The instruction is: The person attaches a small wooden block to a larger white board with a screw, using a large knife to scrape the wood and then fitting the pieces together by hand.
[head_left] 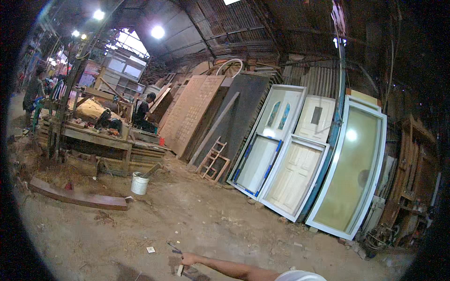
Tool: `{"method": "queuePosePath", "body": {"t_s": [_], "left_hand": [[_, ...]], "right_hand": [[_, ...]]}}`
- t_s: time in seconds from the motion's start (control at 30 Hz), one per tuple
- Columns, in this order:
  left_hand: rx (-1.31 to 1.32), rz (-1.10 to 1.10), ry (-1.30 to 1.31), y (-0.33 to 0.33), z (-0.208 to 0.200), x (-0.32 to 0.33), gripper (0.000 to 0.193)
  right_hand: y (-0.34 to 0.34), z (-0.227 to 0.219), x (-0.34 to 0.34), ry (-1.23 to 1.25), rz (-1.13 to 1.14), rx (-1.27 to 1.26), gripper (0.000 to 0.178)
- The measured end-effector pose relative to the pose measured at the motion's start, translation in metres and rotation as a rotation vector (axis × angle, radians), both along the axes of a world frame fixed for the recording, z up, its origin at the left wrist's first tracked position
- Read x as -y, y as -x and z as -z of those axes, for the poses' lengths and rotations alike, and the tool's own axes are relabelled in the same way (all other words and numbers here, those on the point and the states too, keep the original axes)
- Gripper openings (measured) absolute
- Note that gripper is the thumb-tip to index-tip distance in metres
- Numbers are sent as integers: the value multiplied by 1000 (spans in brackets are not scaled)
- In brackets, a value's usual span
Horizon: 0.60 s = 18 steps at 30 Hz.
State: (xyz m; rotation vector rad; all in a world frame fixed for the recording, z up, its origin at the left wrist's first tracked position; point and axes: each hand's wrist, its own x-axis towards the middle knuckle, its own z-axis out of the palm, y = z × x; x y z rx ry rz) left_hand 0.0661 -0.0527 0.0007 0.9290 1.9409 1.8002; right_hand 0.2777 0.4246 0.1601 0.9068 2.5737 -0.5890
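Note:
My right arm reaches in from the lower edge, bare below a white sleeve. My right hand is closed around a small tool with a pale handle. The handle's end sticks out below my fist, and a thin dark part shows above it; its exact kind is too small to tell. Beneath is the brown dirt floor, with a small pale square piece lying to the left of the hand. My left hand is out of the picture.
A white bucket stands near a curved wooden beam. Framed doors and a large glazed panel lean along the right. A small wooden ladder-like frame leans nearby. Behind a cluttered workbench sits a person.

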Motion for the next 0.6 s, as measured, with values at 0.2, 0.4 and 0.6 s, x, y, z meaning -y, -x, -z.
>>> {"method": "queuePosePath", "body": {"t_s": [0.2,0.4,0.6], "left_hand": [[-31,-178,110,15,66,31,22],[129,-100,169,4,-15,34,36],[493,-13,234,6,-45,4,51]], "right_hand": [[47,-24,68,82,-43,-169,44],[41,-13,121,118,-53,-355,42],[53,-75,164,166,-148,-555,36]]}}
